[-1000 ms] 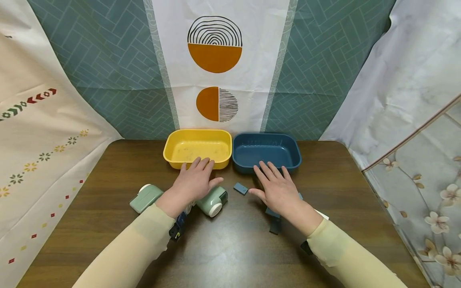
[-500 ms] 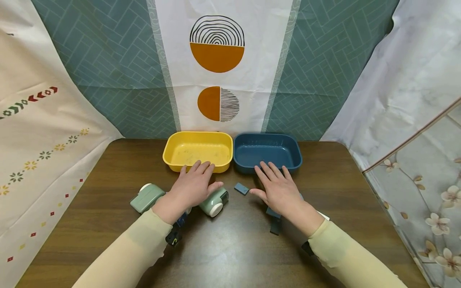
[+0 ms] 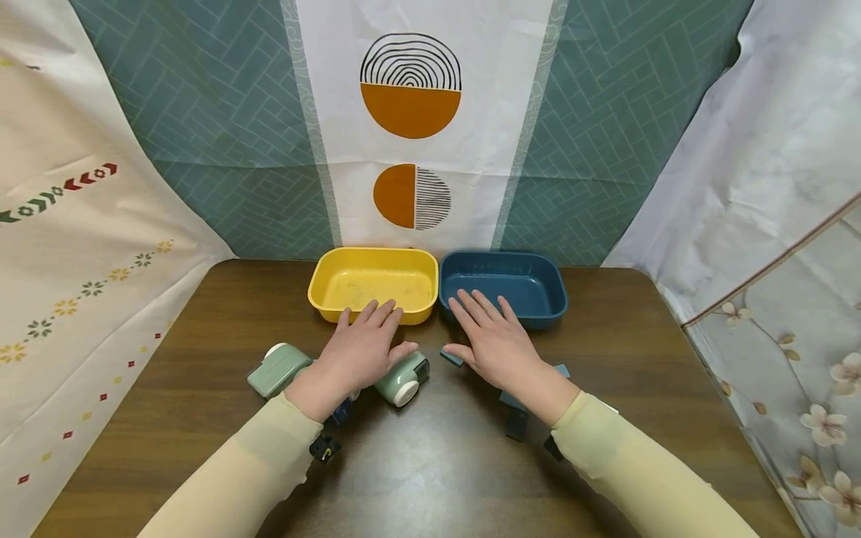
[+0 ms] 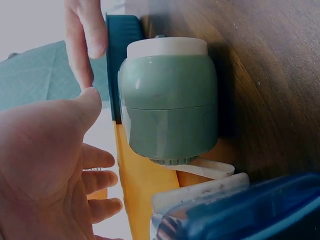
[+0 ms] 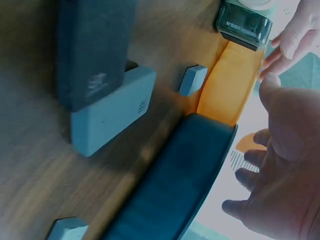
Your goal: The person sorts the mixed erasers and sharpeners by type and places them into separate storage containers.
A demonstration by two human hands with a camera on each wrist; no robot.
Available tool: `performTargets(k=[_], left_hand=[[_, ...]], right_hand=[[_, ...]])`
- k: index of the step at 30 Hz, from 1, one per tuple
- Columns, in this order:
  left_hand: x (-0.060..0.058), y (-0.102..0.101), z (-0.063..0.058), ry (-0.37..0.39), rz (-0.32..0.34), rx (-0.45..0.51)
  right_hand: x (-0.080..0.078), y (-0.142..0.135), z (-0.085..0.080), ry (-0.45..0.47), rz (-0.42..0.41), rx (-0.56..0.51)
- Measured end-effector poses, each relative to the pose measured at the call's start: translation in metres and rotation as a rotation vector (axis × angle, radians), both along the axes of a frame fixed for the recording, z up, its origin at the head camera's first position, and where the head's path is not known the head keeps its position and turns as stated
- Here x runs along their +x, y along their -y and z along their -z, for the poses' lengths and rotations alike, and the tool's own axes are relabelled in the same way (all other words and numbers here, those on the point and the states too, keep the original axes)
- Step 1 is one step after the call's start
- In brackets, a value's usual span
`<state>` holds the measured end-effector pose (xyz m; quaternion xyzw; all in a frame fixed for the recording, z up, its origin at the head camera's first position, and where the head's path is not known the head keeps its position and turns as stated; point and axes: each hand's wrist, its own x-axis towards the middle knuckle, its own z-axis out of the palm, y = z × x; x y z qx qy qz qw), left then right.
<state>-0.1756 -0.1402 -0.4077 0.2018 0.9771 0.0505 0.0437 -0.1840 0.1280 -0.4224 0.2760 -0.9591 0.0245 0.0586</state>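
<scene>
In the head view my left hand [image 3: 362, 350] is held with its fingers straight and spread at the near rim of the yellow bin [image 3: 377, 278]. Beneath it lie a green rounded device with a white knob [image 3: 402, 379] and a flat green piece with a white end [image 3: 279, 370]. A clear blue object [image 4: 250, 212] shows below it in the left wrist view. My right hand [image 3: 499, 345], fingers likewise spread, overlaps the near rim of the dark blue bin [image 3: 538, 323]. Close by its thumb lies a small blue block [image 5: 193, 80]. Both hands hold nothing.
Under my right forearm lie a light blue block [image 5: 114, 111], a dark block [image 5: 92, 50] and another small blue block [image 5: 69, 229]. A white edge [image 3: 610, 408] shows beyond the wrist. The wooden table [image 3: 430, 478] meets hanging cloth at its back and sides.
My right hand has moved left and slightly forward, now partly covering the small blue block. My left hand has moved slightly back from the yellow bin and keeps its spread fingers.
</scene>
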Motion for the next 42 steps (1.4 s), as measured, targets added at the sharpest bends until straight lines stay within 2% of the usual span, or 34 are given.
performTargets(k=[6,11,22,42], left_hand=[[0.002,0.002,-0.001,0.007,-0.003,-0.008],[0.006,0.008,-0.002,-0.021,-0.008,-0.015],[0.015,0.023,-0.006,-0.081,-0.033,-0.008],[0.034,0.085,-0.011,-0.109,-0.142,0.074]], right_hand=[[-0.014,0.008,0.002,0.041,-0.042,0.026],[-0.026,0.007,0.009,0.070,-0.053,0.041],[-0.036,0.011,0.014,0.090,-0.075,0.059],[-0.039,0.019,0.017,0.118,-0.108,0.052]])
